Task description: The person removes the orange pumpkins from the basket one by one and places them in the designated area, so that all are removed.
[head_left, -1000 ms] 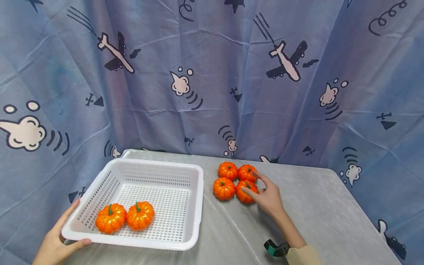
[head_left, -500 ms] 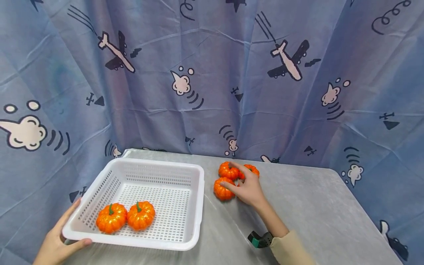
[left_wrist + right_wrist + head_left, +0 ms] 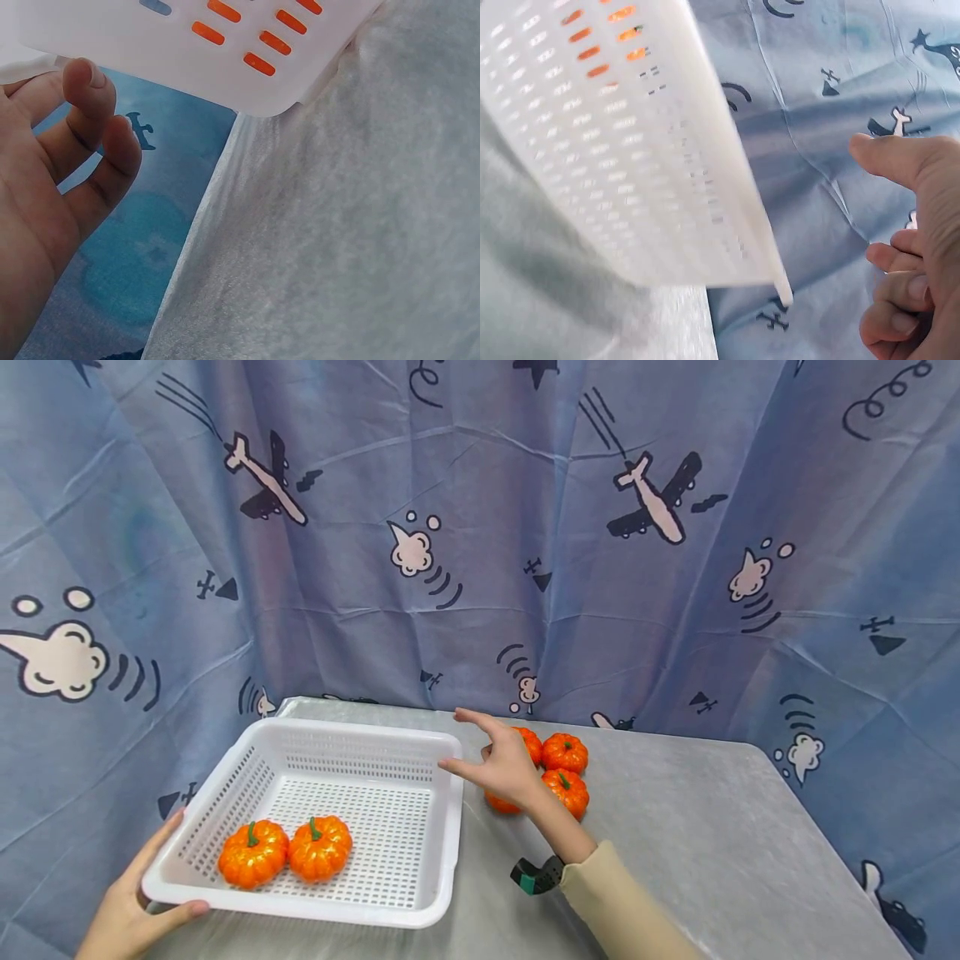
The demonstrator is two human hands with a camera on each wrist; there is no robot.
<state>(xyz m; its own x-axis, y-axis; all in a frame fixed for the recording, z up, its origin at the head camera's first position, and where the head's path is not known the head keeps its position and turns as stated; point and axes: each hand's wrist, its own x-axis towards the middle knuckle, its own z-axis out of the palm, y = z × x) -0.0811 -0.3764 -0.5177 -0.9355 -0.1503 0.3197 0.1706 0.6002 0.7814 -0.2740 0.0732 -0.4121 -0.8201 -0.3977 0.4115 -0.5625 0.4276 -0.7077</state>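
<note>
The four loose toy pumpkins (image 3: 564, 752) sit in a tight square cluster on the bench (image 3: 712, 843), just right of the white perforated basket (image 3: 450, 827) and on the right hand's side. The right hand (image 3: 504, 768) hangs over the cluster's left half, between the pumpkins and the basket's right wall. It hides part of the far-left pumpkin (image 3: 531, 743) and most of the near-left pumpkin (image 3: 497, 803). Its thumb and forefinger are spread and point left toward the basket rim. In the right wrist view its other fingers (image 3: 900, 319) curl loosely with nothing in them, so this hand is empty. I cannot tell whether its heel touches the pumpkin beneath it.

The pumpkins are round and squat, stems up, with no long axis to line up with. What counts is that they lie just below and to the right of this hand, while the basket opening lies to its left.

The left hand (image 3: 127, 914) is well apart from the cluster. It grips the basket's near-left corner, thumb over the rim and fingers (image 3: 97, 112) underneath. Two more pumpkins (image 3: 252, 855) rest side by side and touching on the basket floor, near that corner.
</note>
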